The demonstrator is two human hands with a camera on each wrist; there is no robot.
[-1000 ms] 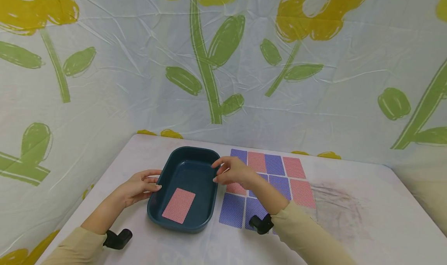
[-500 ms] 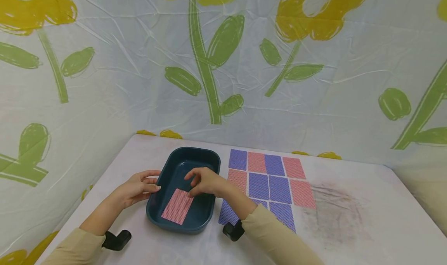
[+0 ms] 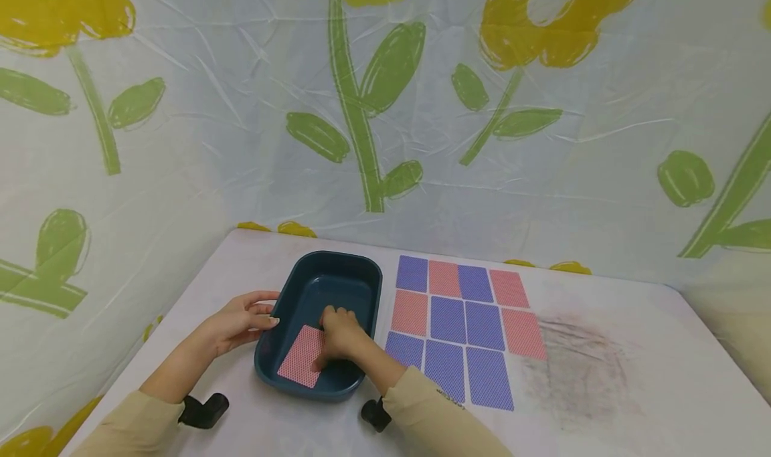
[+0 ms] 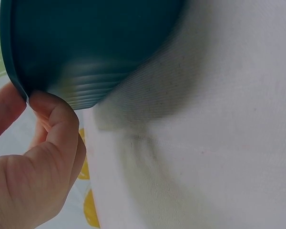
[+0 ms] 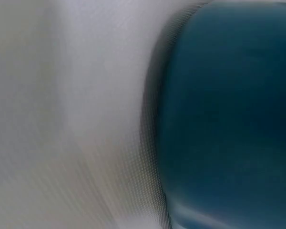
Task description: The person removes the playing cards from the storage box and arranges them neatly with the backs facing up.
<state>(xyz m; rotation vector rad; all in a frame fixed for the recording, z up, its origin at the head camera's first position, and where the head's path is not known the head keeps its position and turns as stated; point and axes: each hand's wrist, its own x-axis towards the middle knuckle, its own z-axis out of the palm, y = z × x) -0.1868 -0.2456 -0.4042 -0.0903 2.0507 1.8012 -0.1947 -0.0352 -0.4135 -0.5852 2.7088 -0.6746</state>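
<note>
A dark blue rectangular tub (image 3: 346, 267) stands on the table, with a red-backed playing card (image 3: 299, 360) lying face down on its floor. My left hand (image 3: 237, 324) pinches the tub's left rim between thumb and fingers; the left wrist view shows this hand (image 4: 43, 148) close up against the rim (image 4: 12, 71). Inside the tub, my right hand (image 3: 343, 336) reaches down over the card's right edge, fingers bent and thumb at the card's near right side. Its fingertips are partly hidden, so a firm pinch cannot be confirmed. The right wrist view holds only the tub's side (image 5: 219, 114) and the table.
Right of the tub, several blue-backed cards (image 3: 448, 320) and red-backed cards (image 3: 524, 333) lie face down in rows. One red-backed card (image 3: 444, 278) touches the blue one beside it. A grey smudge (image 3: 578, 370) marks the tabletop farther right. A flower-printed sheet (image 3: 253, 122) hangs behind.
My right hand has moved left from the tub's right rim and down into the tub, to the red-backed card. The left hand has stayed on the rim.
</note>
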